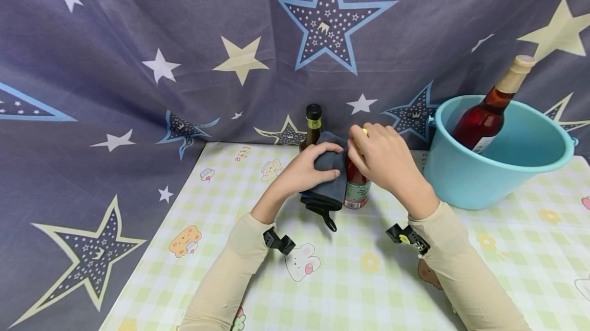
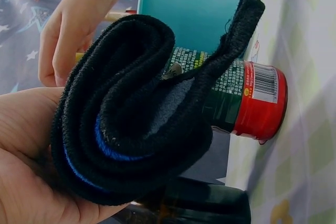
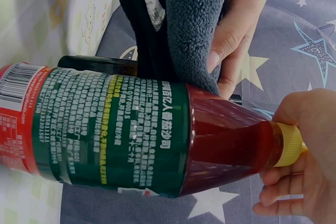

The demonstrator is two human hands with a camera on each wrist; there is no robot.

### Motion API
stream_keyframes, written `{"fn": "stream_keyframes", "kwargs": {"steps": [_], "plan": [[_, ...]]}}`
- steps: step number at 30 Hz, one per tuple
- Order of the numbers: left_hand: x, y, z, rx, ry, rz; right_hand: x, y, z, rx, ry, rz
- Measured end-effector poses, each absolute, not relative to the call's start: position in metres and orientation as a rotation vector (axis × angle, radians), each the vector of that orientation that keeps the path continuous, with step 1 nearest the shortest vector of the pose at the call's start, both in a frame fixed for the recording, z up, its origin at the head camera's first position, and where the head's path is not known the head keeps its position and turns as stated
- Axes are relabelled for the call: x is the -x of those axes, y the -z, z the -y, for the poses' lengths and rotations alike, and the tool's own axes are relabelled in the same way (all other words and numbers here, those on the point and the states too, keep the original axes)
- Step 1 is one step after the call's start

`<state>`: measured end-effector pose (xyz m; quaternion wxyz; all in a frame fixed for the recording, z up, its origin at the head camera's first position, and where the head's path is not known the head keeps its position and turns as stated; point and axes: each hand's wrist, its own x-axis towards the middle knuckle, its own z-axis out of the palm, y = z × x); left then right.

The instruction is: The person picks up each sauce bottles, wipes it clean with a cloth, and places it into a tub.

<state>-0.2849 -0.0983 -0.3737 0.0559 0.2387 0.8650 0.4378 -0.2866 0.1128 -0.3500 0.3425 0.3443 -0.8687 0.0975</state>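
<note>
In the head view, the right fingers (image 1: 358, 140) hide most of the yellow cap (image 1: 365, 131).

Bottles (image 1: 357, 195), three; bucket (image 1: 484, 182), one.
Folded cloth (image 1: 331, 187), one; hands (image 1: 384, 159), two; black wrist cameras (image 1: 278, 242), two; patterned tablecloth (image 1: 350, 290), one.

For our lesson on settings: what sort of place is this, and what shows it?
Probably an indoor tabletop arranged for recording, though the wider room is out of view. Star-patterned fabric hangs behind, a checked, cartoon-printed tablecloth lies in front, and small black devices are worn at both wrists.
</note>
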Motion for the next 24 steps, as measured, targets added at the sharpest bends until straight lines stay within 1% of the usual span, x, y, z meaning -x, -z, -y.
{"fn": "stream_keyframes", "kwargs": {"steps": [16,24], "plan": [[0.2797,0.3718,0.0959,-0.635,-1.173,-2.729,0.2860,0.3496,-0.1128,-0.899,-0.255,2.254],[0.2798,0.3798,0.0925,-0.611,-0.986,-2.818,0.2858,0.3499,-0.1127,-0.899,-0.265,2.258]]}}
